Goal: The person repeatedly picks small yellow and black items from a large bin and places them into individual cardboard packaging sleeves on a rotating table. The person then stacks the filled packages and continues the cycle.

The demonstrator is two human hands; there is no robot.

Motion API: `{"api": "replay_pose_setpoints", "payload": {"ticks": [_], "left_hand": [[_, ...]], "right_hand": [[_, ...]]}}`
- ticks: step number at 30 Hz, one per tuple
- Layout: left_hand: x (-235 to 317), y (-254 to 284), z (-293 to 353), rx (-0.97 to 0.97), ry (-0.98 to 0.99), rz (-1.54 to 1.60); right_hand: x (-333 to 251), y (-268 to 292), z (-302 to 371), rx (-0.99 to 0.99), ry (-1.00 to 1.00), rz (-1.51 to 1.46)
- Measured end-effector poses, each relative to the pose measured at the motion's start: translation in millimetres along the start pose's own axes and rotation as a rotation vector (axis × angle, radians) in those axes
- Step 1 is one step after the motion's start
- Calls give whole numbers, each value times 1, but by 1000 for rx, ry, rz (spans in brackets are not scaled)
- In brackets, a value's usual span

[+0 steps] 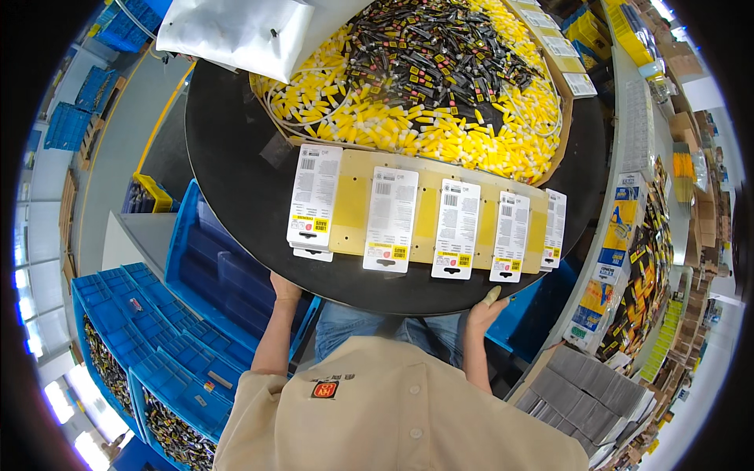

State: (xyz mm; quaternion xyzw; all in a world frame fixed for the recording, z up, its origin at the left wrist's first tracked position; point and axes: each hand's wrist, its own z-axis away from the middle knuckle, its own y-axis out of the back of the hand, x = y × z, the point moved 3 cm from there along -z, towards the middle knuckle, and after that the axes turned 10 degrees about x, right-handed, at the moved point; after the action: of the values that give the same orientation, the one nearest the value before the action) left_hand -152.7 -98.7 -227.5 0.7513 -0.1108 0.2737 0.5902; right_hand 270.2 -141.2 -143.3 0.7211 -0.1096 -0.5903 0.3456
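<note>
A round black table [228, 180] spreads in front of me. At its near left edge is my left hand [284, 287], its fingers hidden under the rim. My right hand [485, 311] is at the near right edge, its thumb in a pale finger cot against the rim and its other fingers mostly hidden below. Closest to both hands, white printed hang cards [391, 220] stand in a row along a yellow panel [351, 200]. Behind the panel lies a heap of small yellow pieces with white tips [440, 137], with small black tubes [440, 59] piled in its middle.
A silvery-white bag [236, 35] lies at the table's far left. Blue crates [177, 353] and a deep blue bin [212, 267] stand at my left. To my right are stacked grey cards [581, 385], a long bench with black-and-yellow packs [640, 290], and another blue bin [530, 318].
</note>
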Motion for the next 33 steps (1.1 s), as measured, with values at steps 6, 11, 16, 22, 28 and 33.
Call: {"api": "replay_pose_setpoints", "payload": {"ticks": [6,11,16,22,28,33], "left_hand": [[29,35,3,114,149,-37],[21,92,-18,614,222,39],[13,138,-49,307,946,963],[142,172,-102,81,460,1218],[292,103,-114,-436,78,1132],[382,12,-70,-763,-296,736]], "right_hand": [[-94,29,-29,-240,1178,473],[-126,18,-4,-588,1289,43],[-144,-5,22,-550,1144,-254],[-178,-41,79,-709,1540,-357],[-145,-24,-101,-258,496,-310],[-117,39,-237,547,89,-1117]]}}
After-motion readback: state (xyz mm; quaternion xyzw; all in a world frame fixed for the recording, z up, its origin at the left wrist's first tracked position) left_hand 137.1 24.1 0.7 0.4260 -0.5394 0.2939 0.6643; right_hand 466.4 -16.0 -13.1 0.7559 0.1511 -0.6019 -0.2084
